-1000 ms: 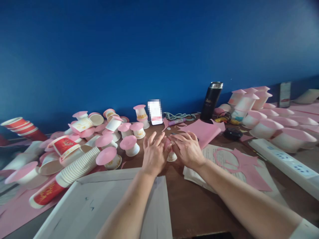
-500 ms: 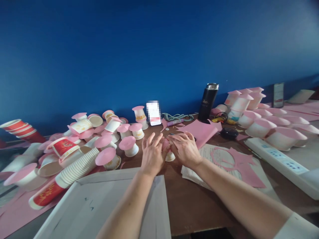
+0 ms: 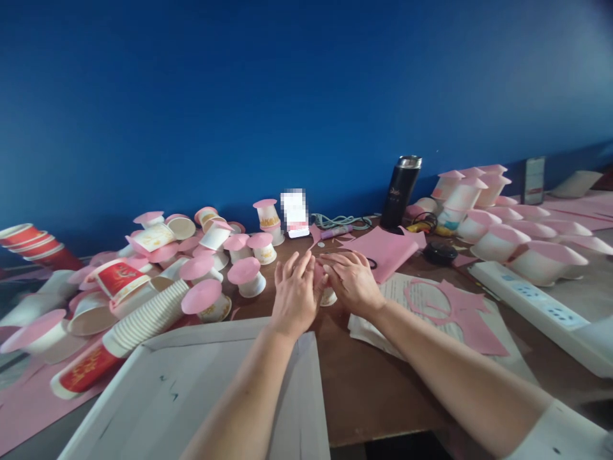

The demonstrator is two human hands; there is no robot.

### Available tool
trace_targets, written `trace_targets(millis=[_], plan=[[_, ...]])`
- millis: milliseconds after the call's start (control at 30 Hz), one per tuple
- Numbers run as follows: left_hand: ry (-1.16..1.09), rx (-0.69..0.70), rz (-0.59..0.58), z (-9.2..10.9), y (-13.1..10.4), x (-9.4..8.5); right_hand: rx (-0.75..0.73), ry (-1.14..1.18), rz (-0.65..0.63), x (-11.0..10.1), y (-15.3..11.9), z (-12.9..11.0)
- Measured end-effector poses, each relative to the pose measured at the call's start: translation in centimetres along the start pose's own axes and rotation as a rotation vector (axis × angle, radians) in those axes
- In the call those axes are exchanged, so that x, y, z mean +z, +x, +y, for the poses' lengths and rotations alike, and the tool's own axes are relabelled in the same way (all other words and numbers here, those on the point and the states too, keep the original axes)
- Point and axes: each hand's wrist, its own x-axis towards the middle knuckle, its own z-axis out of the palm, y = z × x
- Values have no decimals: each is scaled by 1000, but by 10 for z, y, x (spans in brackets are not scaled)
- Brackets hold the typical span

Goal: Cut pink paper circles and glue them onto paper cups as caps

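In the middle of the table, a small paper cup (image 3: 328,297) stands with a pink paper disc (image 3: 318,273) on top, mostly hidden by my hands. My left hand (image 3: 297,291) is around the cup's left side, thumb against it and fingers stretched forward. From the right, my right hand (image 3: 353,280) lies over the disc, fingers bent across the top. Together they clasp the cup and its disc. A black loop (image 3: 372,262), perhaps a scissor handle, shows beside my right fingers. Nearby on the left is another cup with a pink disc (image 3: 244,271).
Cups with pink discs (image 3: 154,241) crowd the left, near a long stack of cups (image 3: 119,342). A white box (image 3: 215,383) lies in front. To the right are pink paper (image 3: 383,252), cut scraps (image 3: 483,326), a black flask (image 3: 401,191) and a power strip (image 3: 541,306). A phone (image 3: 295,214) stands behind.
My hands stay on the cup, with the right fingers shifted slightly over the disc. The camera view has tilted a little, so the scene sits slightly higher.
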Motion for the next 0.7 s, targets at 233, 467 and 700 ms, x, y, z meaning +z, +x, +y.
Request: trace_targets(millis=[233, 467, 700], plan=[[-18, -14, -14, 4, 0, 0, -14, -30, 4, 1, 0, 1], [-23, -10, -18, 3, 0, 0, -22, -34, -1, -1, -1, -1], [-49, -31, -22, 3, -1, 2, 79, 61, 14, 1, -2, 1]])
